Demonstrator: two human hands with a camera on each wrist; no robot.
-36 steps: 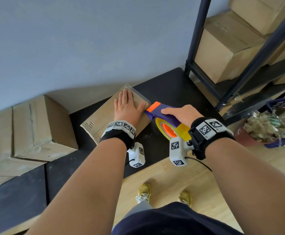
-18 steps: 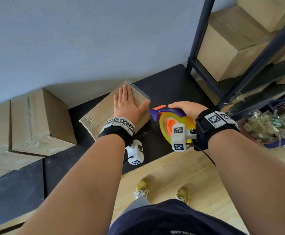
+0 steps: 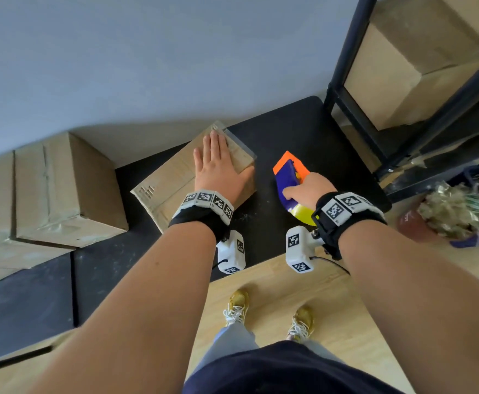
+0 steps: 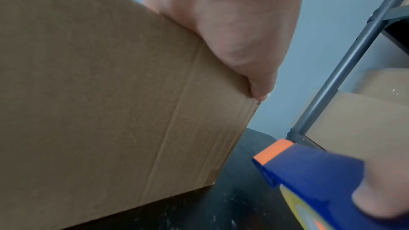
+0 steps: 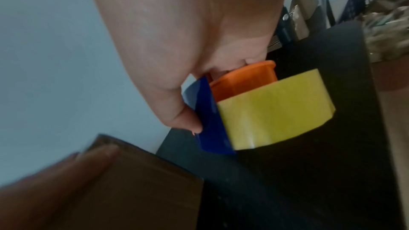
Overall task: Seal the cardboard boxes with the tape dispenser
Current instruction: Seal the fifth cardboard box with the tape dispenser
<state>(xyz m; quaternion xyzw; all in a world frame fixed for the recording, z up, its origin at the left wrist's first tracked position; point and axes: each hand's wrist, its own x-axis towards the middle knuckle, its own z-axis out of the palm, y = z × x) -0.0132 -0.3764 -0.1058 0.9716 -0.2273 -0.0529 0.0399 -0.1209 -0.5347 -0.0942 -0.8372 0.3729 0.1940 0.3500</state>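
Head view: left hand (image 3: 218,166) lies flat, fingers straight, palm down on top of the cardboard box (image 3: 172,183), prob. to keep flaps shut & box steady. Right hand (image 3: 306,189) is curled round the tape dispenser (image 3: 291,177), at 3 o'clock of the box, just beside but apart, orange nose aimed to 12. Black mat (image 3: 289,132) under both. Sealed boxes (image 3: 61,189) sit at 9 o'clock, shelf rack (image 3: 403,109) at 2. Tape on box top hard to make out.

Left wrist: palm heel (image 4: 232,32) presses box edge; fingers hidden.

Right wrist: thumb (image 5: 177,111) pinches blue body, yellow tape roll (image 5: 276,109) below; blade hidden, view blurred
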